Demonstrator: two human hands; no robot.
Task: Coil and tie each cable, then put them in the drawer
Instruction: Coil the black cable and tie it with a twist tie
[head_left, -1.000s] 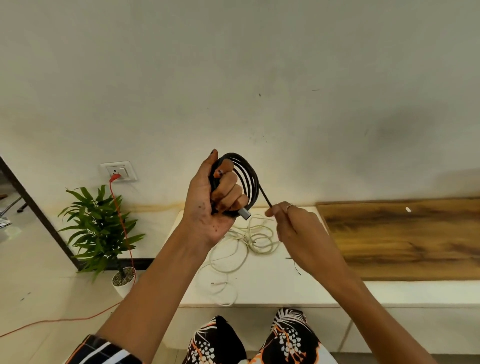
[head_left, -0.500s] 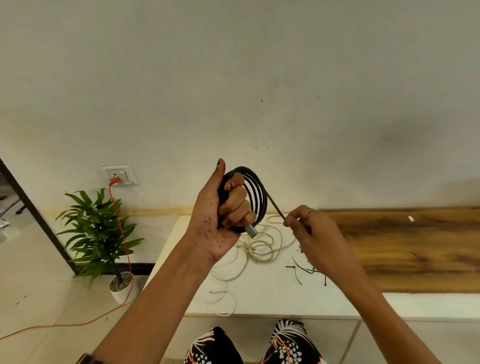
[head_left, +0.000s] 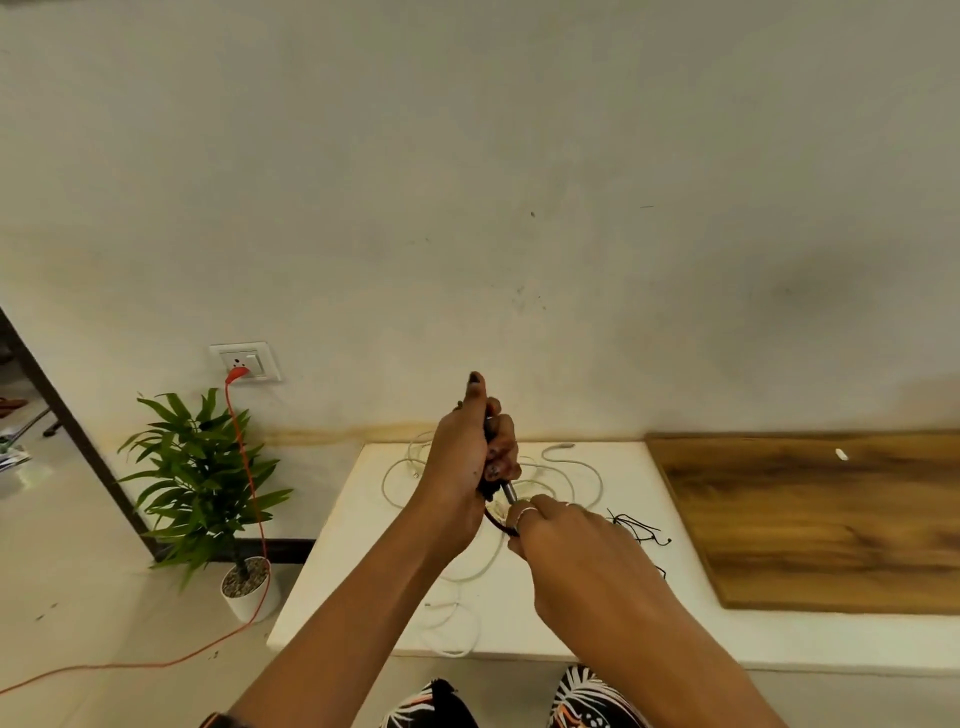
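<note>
left hand (head_left: 462, 462) grips black cable (head_left: 493, 480); right hand (head_left: 566, 540) pinches its end.

A low white surface (head_left: 519, 623) runs along the wall, its right part covered by a wooden board (head_left: 831, 519). Loose white cables (head_left: 576, 467) sprawl over the white part, with thin black ties (head_left: 636, 527) beside them.

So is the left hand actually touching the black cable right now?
Touching. The head view shows the left hand with its fingers curled round the coiled black cable, lifted above the white table.
</note>
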